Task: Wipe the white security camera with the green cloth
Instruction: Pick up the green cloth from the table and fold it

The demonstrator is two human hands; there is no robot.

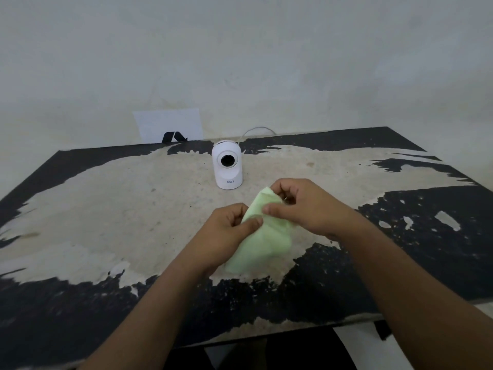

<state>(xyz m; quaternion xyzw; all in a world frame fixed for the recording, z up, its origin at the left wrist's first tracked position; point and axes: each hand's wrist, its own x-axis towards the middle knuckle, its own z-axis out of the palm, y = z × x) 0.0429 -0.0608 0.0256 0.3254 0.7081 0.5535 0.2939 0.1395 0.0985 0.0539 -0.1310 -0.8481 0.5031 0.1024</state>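
Note:
A white security camera (228, 165) stands upright near the back middle of the table, its round black lens facing me. A pale green cloth (262, 243) hangs loosely between my two hands, in front of the camera and apart from it. My left hand (226, 231) pinches the cloth's left edge with thumb and fingers. My right hand (304, 206) grips the cloth's upper part, just below and right of the camera's base. The cloth's lower end droops toward the table top.
The table (106, 209) has a worn top, beige with peeling black patches. A thin white cable (257, 129) arcs up behind the camera. A white sheet with a black mark (169, 126) leans on the wall behind the table's back edge.

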